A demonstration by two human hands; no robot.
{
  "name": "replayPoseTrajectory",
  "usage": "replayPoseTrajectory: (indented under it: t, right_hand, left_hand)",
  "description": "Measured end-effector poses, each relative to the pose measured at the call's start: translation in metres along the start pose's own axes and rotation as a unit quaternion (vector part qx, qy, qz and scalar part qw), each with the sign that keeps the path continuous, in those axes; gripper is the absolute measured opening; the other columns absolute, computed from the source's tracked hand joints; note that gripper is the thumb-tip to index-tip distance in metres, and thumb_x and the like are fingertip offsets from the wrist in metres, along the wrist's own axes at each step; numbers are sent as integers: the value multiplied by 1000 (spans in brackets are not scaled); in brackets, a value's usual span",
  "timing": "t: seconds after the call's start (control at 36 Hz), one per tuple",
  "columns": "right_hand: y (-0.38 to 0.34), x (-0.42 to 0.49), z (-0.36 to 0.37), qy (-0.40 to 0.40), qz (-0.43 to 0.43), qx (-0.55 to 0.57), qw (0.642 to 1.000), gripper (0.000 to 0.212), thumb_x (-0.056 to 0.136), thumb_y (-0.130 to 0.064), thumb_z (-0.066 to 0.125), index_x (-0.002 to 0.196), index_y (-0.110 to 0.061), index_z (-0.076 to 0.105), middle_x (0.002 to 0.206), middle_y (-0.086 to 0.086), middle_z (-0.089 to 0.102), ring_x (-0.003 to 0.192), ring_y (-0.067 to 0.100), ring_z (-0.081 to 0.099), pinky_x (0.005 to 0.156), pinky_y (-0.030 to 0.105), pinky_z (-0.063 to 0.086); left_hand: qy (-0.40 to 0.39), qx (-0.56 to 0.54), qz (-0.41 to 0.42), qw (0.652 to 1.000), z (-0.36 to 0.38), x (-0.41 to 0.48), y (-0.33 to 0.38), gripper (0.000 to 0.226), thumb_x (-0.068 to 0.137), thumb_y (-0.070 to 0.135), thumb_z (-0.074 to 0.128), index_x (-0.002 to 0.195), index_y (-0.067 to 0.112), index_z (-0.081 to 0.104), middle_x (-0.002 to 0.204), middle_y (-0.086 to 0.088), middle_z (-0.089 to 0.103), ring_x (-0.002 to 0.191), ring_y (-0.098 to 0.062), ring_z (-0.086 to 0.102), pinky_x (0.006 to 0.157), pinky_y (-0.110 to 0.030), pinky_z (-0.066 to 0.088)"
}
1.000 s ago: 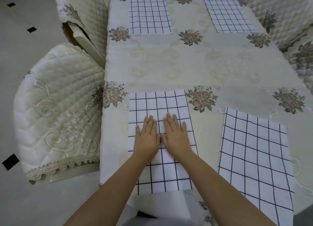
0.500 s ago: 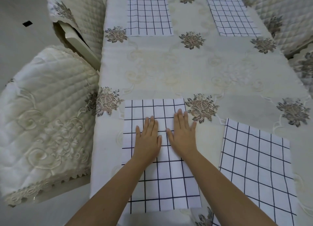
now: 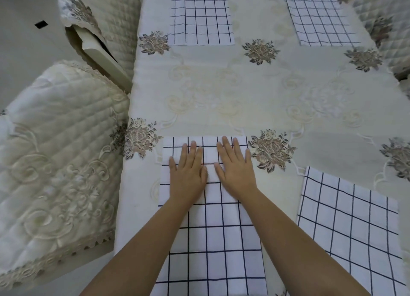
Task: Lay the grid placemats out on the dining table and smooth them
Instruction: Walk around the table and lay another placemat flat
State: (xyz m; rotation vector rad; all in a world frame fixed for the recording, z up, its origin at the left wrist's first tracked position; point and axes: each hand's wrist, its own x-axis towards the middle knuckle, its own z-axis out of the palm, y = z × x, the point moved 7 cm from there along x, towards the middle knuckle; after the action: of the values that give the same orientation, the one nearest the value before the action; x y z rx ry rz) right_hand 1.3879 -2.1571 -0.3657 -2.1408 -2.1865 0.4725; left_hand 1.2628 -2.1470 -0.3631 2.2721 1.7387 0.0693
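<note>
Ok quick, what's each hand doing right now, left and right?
Left hand: open, flat, palm down on the near-left placemat, holding nothing.
Right hand: open, flat on the same placemat, holding nothing.

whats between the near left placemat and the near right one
In the head view, an embroidered flower and bare tablecloth separate the near left placemat from the near right placemat.

Dining table (image 3: 244, 91) under floral cream tablecloth (image 3: 221, 109), four grid placemats (image 3: 213, 240) lying flat
</note>
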Motion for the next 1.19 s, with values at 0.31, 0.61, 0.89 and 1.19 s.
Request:
replayPoseTrajectory:
  t: [0.31,0.61,0.89,1.19]
  right_hand:
    - [63,3,-13,38,99,-7,994,70,86,-49,1,149,-22,9,158,-6,2,146,20,1,115,49,4]
    - [83,-30,-17,59,124,64,988,63,90,-46,6,149,-25,8,157,-10,0,144,9,-9,117,40,-10]
    - [63,-89,-12,40,188,230,954,53,100,-39,25,149,-23,14,158,-10,2,143,5,-10,115,41,-11]
    - [42,-164,-15,101,256,286,918,42,91,-18,54,131,-8,47,135,8,48,126,24,41,103,34,34]
  left_hand:
    - [15,4,-98,995,-16,19,-73,77,79,49,-4,149,22,14,158,2,5,146,-17,2,113,-53,6]
    - [35,-37,-120,992,-19,-20,-99,77,82,46,0,147,12,22,157,0,12,145,-16,8,114,-52,9]
    - [19,-69,-101,992,-11,-89,-96,82,78,53,-1,148,15,17,157,4,4,138,-2,-7,116,-44,-2]
    - [-41,-110,-94,989,0,-158,-84,117,59,88,-10,150,15,7,157,5,-6,139,-2,-14,115,-44,-8]
